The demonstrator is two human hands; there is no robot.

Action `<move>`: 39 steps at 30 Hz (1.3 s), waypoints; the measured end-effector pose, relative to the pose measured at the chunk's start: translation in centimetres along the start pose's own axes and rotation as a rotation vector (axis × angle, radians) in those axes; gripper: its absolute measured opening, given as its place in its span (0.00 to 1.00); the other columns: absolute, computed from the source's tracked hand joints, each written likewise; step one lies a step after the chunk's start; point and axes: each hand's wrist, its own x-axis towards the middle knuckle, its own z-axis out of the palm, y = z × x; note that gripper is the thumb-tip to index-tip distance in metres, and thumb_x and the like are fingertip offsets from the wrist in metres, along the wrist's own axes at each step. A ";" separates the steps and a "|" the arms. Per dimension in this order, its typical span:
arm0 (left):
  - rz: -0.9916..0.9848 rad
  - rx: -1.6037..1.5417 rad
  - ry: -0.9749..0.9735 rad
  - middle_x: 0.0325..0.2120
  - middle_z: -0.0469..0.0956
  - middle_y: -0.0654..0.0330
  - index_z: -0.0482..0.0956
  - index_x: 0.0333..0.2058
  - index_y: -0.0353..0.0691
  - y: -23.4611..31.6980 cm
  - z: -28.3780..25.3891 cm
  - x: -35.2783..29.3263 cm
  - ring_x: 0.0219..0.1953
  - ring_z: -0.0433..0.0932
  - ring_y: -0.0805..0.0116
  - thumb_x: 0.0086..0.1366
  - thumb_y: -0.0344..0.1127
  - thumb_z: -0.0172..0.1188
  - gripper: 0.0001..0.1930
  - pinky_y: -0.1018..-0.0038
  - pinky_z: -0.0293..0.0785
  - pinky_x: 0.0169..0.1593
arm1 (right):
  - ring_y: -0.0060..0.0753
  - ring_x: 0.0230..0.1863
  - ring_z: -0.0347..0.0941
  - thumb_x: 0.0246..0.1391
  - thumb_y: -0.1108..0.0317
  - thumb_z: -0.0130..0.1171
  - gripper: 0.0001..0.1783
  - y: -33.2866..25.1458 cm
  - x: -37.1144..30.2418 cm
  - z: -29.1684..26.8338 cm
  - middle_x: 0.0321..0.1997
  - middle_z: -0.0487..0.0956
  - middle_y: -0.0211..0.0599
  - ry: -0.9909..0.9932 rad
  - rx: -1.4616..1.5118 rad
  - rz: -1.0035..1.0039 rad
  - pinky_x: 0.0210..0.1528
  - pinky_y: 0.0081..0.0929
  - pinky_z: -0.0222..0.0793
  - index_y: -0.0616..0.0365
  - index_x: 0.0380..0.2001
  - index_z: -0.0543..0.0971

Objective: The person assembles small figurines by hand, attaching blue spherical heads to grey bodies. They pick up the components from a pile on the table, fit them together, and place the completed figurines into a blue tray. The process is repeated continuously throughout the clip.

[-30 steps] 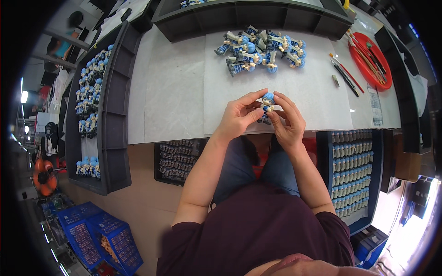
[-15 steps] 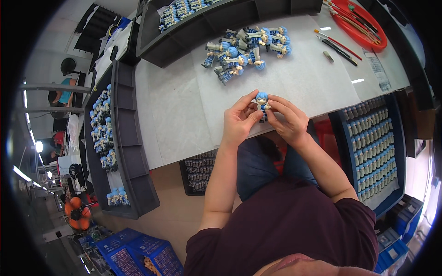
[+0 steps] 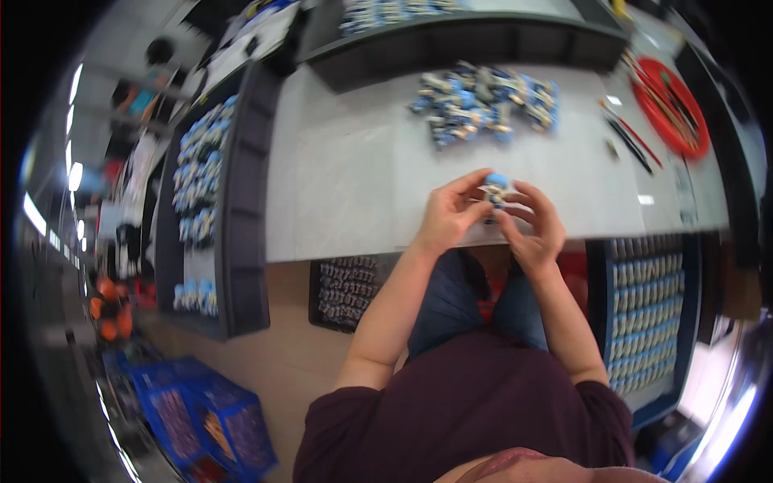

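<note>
A small blue-haired figurine (image 3: 497, 182) is held upright between my two hands, just above the near edge of the table. My left hand (image 3: 448, 217) pinches it from the left, index finger by the head and thumb lower on the body. From the other side, the fingertips and thumb of my right hand (image 3: 538, 233) close on it. Motion blur hides the figurine's finer details. Beyond my hands, a pile of similar figurines (image 3: 463, 101) in blue and cream lies on the white tabletop (image 3: 338, 177).
Grey trays of figurines stand at the left (image 3: 241, 217) and far side (image 3: 475, 48). A red dish (image 3: 699, 145) holds brushes at the far right, near loose brushes (image 3: 632, 145). Below right is a blue tray (image 3: 597, 322) with rows of parts; blue crates (image 3: 161, 378) sit lower left.
The whole view has swung, so the table and trays sit differently and look blurred. My hands still hold the figurine, whose blue head now shows more and its face less.
</note>
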 end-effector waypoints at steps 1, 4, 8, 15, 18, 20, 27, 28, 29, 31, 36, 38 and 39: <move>0.006 -0.018 0.020 0.43 0.72 0.58 0.65 0.52 0.32 0.0 -0.1 0.3 0.42 0.72 0.73 0.55 0.18 0.52 0.24 0.78 0.70 0.44 | 0.32 0.43 0.73 0.44 0.78 0.60 0.26 0.6 -0.3 -0.5 0.48 0.71 0.44 -0.018 0.057 0.045 0.37 0.25 0.75 0.64 0.49 0.65; 0.005 -0.424 0.005 0.43 0.72 0.62 0.63 0.53 0.34 -0.2 -0.9 0.9 0.44 0.71 0.75 0.58 0.22 0.50 0.22 0.79 0.67 0.47 | 0.34 0.42 0.72 0.57 0.74 0.46 0.20 1.1 -0.2 -1.1 0.48 0.70 0.49 0.017 0.186 0.156 0.39 0.24 0.73 0.64 0.52 0.60; -0.011 -0.616 0.053 0.42 0.73 0.61 0.64 0.52 0.35 3.2 -2.0 -1.4 0.37 0.72 0.76 0.59 0.25 0.53 0.21 0.80 0.68 0.42 | 0.32 0.40 0.72 0.58 0.72 0.44 0.18 1.3 -0.4 -1.0 0.45 0.71 0.49 -0.039 0.106 0.191 0.39 0.24 0.72 0.64 0.51 0.62; 0.200 -0.042 0.245 0.31 0.76 0.63 0.73 0.45 0.37 15.0 -7.3 -7.5 0.27 0.71 0.79 0.56 0.26 0.58 0.16 0.83 0.68 0.34 | 0.30 0.38 0.71 0.59 0.70 0.44 0.16 0.6 -0.3 -0.7 0.43 0.72 0.45 -0.078 0.017 0.184 0.38 0.22 0.71 0.64 0.50 0.64; 0.419 0.249 0.563 0.33 0.76 0.63 0.74 0.45 0.39 22.4 -12.1 -9.2 0.31 0.72 0.79 0.55 0.27 0.59 0.17 0.82 0.69 0.38 | 0.29 0.37 0.71 0.59 0.69 0.44 0.16 0.7 -0.3 -0.8 0.43 0.73 0.44 -0.054 -0.025 0.189 0.37 0.22 0.71 0.64 0.49 0.65; 0.442 0.531 0.802 0.32 0.76 0.66 0.73 0.47 0.40 25.9 -17.5 -11.0 0.34 0.73 0.79 0.56 0.32 0.59 0.18 0.81 0.68 0.41 | 0.28 0.36 0.71 0.59 0.69 0.44 0.16 0.6 -0.3 -0.6 0.42 0.73 0.43 -0.055 -0.038 0.183 0.37 0.21 0.71 0.64 0.49 0.66; -0.044 0.798 1.299 0.28 0.77 0.64 0.74 0.45 0.40 27.0 -35.1 -17.0 0.28 0.75 0.78 0.52 0.32 0.61 0.19 0.79 0.69 0.29 | 0.26 0.35 0.71 0.59 0.69 0.45 0.15 1.0 -0.4 -0.2 0.40 0.74 0.41 -0.063 -0.058 0.184 0.36 0.20 0.70 0.62 0.48 0.67; -0.179 0.804 1.277 0.28 0.77 0.63 0.75 0.45 0.40 26.4 -35.4 -16.9 0.27 0.75 0.77 0.50 0.31 0.63 0.20 0.79 0.69 0.29 | 0.26 0.35 0.71 0.59 0.69 0.45 0.15 1.2 -0.3 -0.3 0.40 0.74 0.41 -0.060 -0.069 0.187 0.36 0.20 0.70 0.62 0.48 0.67; -0.321 0.804 1.251 0.27 0.77 0.62 0.75 0.44 0.40 25.7 -35.4 -16.9 0.27 0.75 0.77 0.49 0.31 0.64 0.20 0.78 0.70 0.29 | 0.26 0.35 0.71 0.59 0.68 0.45 0.15 1.3 -0.5 -0.6 0.40 0.74 0.41 -0.061 -0.084 0.194 0.36 0.21 0.70 0.62 0.48 0.67; -0.409 1.130 1.061 0.27 0.78 0.61 0.77 0.40 0.38 24.5 -35.4 -16.4 0.28 0.75 0.74 0.43 0.31 0.68 0.21 0.77 0.71 0.32 | 0.26 0.35 0.72 0.59 0.68 0.45 0.15 1.3 -0.3 -0.3 0.40 0.74 0.41 -0.061 -0.097 0.190 0.36 0.21 0.71 0.63 0.48 0.67; -0.413 1.567 0.907 0.32 0.78 0.50 0.78 0.34 0.35 23.0 -34.4 -14.6 0.37 0.77 0.58 0.39 0.36 0.70 0.20 0.69 0.72 0.42 | 0.26 0.34 0.72 0.59 0.69 0.45 0.15 0.8 -0.7 0.1 0.39 0.74 0.41 -0.043 -0.137 0.183 0.35 0.20 0.70 0.63 0.48 0.67; -0.540 1.766 0.859 0.32 0.78 0.49 0.78 0.35 0.35 22.5 -34.6 -14.3 0.38 0.77 0.56 0.39 0.38 0.70 0.22 0.67 0.72 0.42 | 0.25 0.33 0.71 0.59 0.70 0.45 0.15 0.7 -0.7 0.2 0.38 0.74 0.41 -0.033 -0.137 0.182 0.35 0.20 0.70 0.63 0.48 0.67; -0.593 1.873 0.818 0.33 0.77 0.49 0.78 0.35 0.35 22.4 -34.7 -13.8 0.38 0.76 0.55 0.39 0.39 0.69 0.22 0.66 0.72 0.42 | 0.24 0.33 0.71 0.59 0.71 0.45 0.14 0.7 -0.7 0.1 0.38 0.74 0.41 -0.016 -0.140 0.185 0.35 0.19 0.70 0.63 0.47 0.67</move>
